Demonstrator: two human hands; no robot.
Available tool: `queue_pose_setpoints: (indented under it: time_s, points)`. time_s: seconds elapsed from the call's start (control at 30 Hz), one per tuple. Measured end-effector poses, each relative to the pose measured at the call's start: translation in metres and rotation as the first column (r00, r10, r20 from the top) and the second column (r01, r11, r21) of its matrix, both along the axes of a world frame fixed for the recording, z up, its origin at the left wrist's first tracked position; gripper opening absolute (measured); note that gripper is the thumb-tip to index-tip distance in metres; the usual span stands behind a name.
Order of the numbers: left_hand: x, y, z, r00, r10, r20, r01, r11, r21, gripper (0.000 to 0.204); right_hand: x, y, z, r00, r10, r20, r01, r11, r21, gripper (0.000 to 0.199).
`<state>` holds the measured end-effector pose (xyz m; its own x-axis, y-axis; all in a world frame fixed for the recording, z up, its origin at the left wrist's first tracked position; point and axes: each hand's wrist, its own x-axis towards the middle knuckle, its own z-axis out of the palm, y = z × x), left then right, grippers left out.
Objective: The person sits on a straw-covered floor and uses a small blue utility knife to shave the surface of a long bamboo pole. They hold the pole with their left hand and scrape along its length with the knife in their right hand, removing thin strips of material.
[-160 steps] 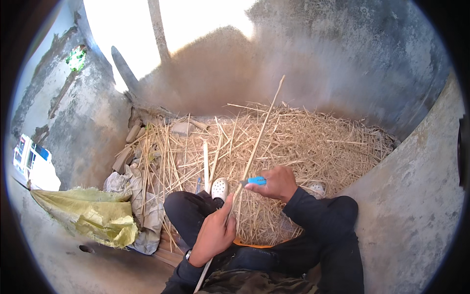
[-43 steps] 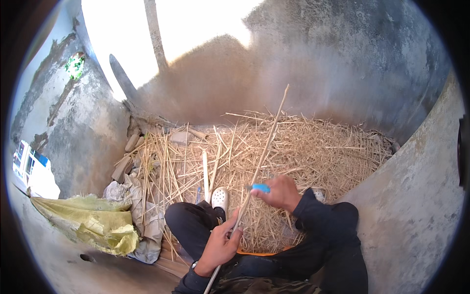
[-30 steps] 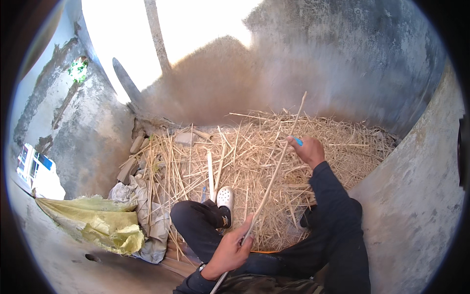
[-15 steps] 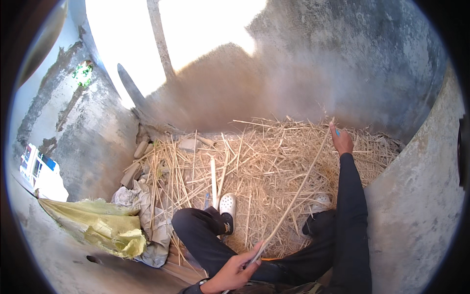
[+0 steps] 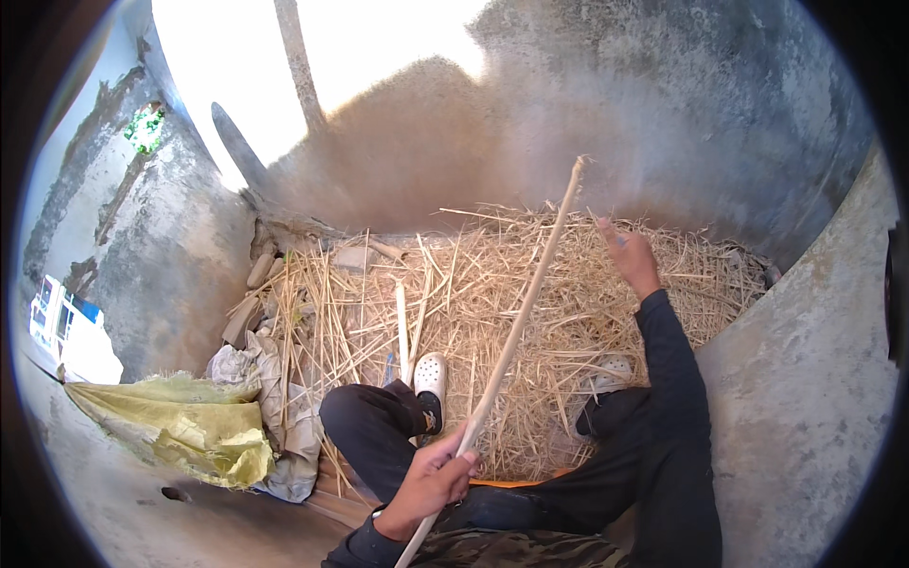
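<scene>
My left hand (image 5: 436,480) is closed around a long, pale wooden stick (image 5: 519,327). The stick slants up and away from my lap, its frayed far tip standing in front of the back wall. Out over the straw at the right is my right hand (image 5: 632,257), apart from the stick and slightly blurred. Its fingers are curled on a small blue object (image 5: 620,240), mostly hidden, whose kind I cannot make out. Beneath both hands a thick litter of straw-like strips and shavings (image 5: 540,284) covers the floor.
Cement walls (image 5: 568,114) enclose the space at the back and sides. At the left lie a torn yellow sack (image 5: 180,426) and a greyish cloth (image 5: 294,464). A pale upright stick (image 5: 402,331) stands by my left shoe (image 5: 430,375); the other shoe (image 5: 613,373) rests on the shavings.
The stick's far end has swung up and left, away from my right hand, which has moved slightly left. My left hand has shifted up and left, still gripping the stick.
</scene>
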<state>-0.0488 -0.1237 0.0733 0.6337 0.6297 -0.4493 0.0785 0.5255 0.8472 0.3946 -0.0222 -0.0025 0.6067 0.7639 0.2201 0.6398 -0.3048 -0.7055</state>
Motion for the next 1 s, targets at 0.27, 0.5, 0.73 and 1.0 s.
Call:
queue_pose_setpoints:
  time_s: [0.27,0.5,0.73,1.0]
  points:
    - [0.009,0.027,0.007,0.999,0.027,0.017,-0.029,0.990,0.136,0.054,-0.188,-0.058,0.044,0.739,0.592,0.322,-0.600,0.795,-0.086,0.074]
    - [0.016,0.019,0.007,0.995,0.007,-0.101,0.031,0.929,0.369,0.051,-0.178,-0.054,0.031,0.809,0.509,0.294,-0.528,0.849,-0.014,0.073]
    - [0.011,0.013,0.012,0.981,-0.022,-0.191,0.111,0.875,0.470,0.051,-0.143,-0.031,0.036,0.871,0.360,0.335,-0.345,0.933,-0.106,0.080]
    - [0.010,0.004,0.029,0.979,0.003,-0.204,0.093,0.884,0.457,0.051,-0.137,-0.028,0.037,0.930,0.307,0.201,-0.301,0.952,-0.060,0.080]
